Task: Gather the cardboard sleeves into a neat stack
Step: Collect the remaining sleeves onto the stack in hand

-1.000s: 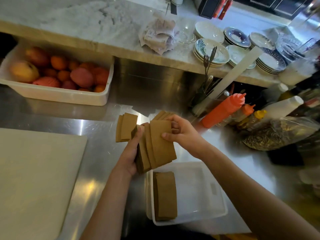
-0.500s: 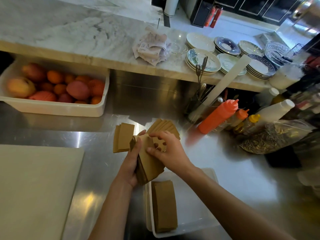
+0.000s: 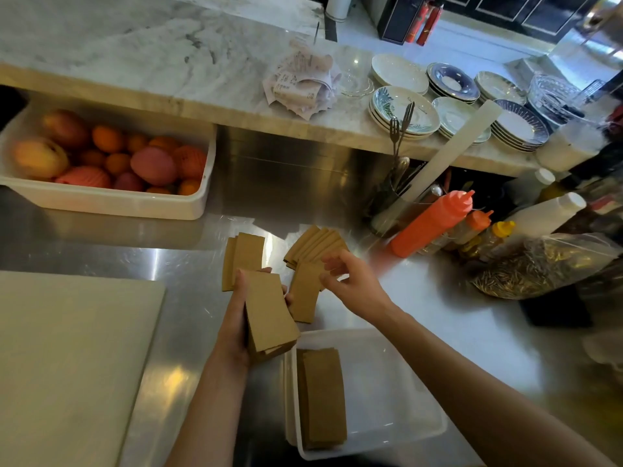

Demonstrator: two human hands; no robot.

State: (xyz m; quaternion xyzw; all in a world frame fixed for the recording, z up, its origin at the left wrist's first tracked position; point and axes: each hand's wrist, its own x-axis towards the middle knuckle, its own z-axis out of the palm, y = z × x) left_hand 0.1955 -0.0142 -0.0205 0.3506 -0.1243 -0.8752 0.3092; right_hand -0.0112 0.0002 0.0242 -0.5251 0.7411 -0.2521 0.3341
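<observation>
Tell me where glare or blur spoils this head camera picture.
Head view: glare streaks on the stainless steel counter beside the pale cutting board; head view: the orange plastic squeeze bottle smears at its base; head view: the brown cardboard sleeves in the left hand look sharp.

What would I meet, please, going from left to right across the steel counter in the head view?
Cutting board → left hand gripping the sleeve stack → loose sleeve pinched by the right hand → orange squeeze bottle → clear plastic bag.
</observation>
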